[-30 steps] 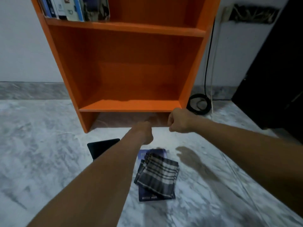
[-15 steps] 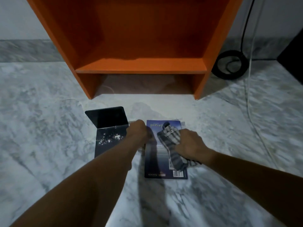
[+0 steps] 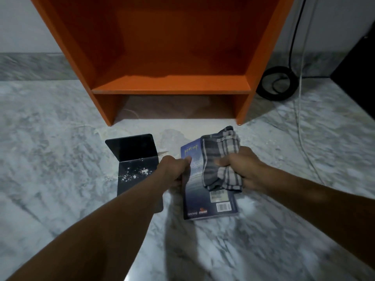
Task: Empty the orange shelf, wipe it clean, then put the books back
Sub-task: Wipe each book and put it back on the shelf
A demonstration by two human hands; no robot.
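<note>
The orange shelf [image 3: 170,86] stands on the marble floor ahead, and its lower compartment holds nothing. In front of it a blue book [image 3: 194,191] lies on the floor, back cover up. My left hand [image 3: 174,169] grips the book's left edge, thumb on the cover. My right hand [image 3: 241,169] holds a bunched grey checked cloth [image 3: 221,159] over the book's right side.
A black L-shaped bookend [image 3: 134,159] with white crumbs on its base sits left of the book. A coiled black cable [image 3: 277,83] and a thin white cord [image 3: 302,126] lie to the right of the shelf. A dark object [image 3: 357,78] stands at far right.
Both hands dropped from fists near the shelf to the floor. My right hand gathered the folded cloth off the book and lifted it; my left hand took the book's edge.
</note>
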